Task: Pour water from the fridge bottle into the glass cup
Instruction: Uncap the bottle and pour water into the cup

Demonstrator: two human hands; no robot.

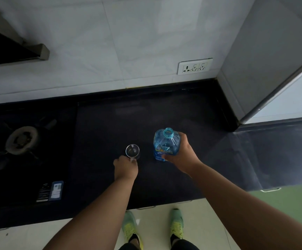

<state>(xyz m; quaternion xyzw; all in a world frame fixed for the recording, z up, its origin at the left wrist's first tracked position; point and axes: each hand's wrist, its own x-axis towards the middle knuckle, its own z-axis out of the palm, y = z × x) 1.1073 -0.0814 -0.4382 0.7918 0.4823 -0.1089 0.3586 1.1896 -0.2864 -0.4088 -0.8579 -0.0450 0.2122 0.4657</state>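
Fingers of right hand (180, 153) wrapped round uncapped blue bottle (166, 143), upright on counter (164, 112). Left hand (126, 166) pinches glass cup (132, 151) handle, left of bottle.

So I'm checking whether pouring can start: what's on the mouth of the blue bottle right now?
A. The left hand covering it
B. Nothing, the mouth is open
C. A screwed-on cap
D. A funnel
B: the blue water bottle, gripped by the right hand, shows a bare threaded open mouth, while the left hand holds the glass cup on the dark countertop.
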